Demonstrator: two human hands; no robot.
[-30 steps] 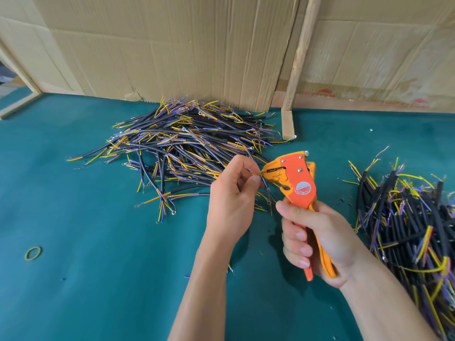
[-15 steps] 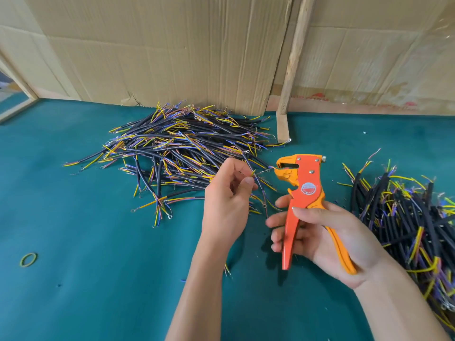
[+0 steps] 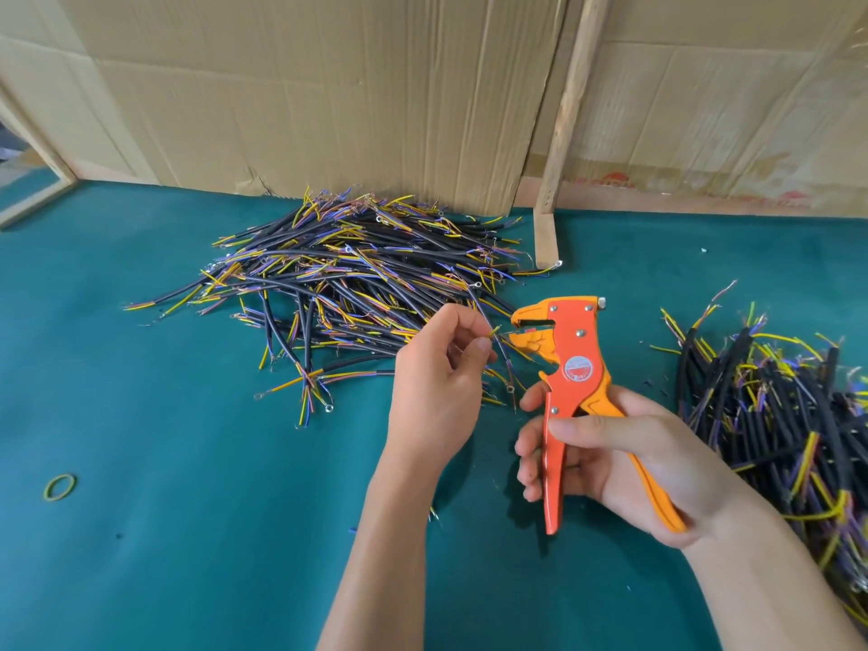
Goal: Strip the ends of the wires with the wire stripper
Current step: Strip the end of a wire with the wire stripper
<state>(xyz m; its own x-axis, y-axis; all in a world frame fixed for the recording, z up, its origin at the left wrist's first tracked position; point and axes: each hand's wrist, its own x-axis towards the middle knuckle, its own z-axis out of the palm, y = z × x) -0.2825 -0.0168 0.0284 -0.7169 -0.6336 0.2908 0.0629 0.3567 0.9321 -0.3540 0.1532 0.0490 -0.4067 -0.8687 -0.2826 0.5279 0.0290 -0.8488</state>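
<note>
My right hand (image 3: pixel 606 455) grips the handles of an orange wire stripper (image 3: pixel 570 364), whose jaws stand apart and point left. My left hand (image 3: pixel 444 373) pinches a thin yellow wire (image 3: pixel 494 332) between thumb and fingertips, its tip right at the mouth of the jaws. The rest of that black cable hangs down between my hands. A large heap of black cables with yellow and purple ends (image 3: pixel 347 279) lies behind my left hand. A second heap (image 3: pixel 779 415) lies to the right of my right hand.
The green table top (image 3: pixel 188 509) carries a yellow rubber band (image 3: pixel 59 486) at the left. Cardboard sheets (image 3: pixel 329 86) and a wooden post (image 3: pixel 561 133) stand along the back. Small bits of insulation lie scattered near the right heap.
The stripper's handles have spread and its jaws have come apart. My right hand has drawn the tool slightly right, and my left hand now holds the yellow wire end at the jaws.
</note>
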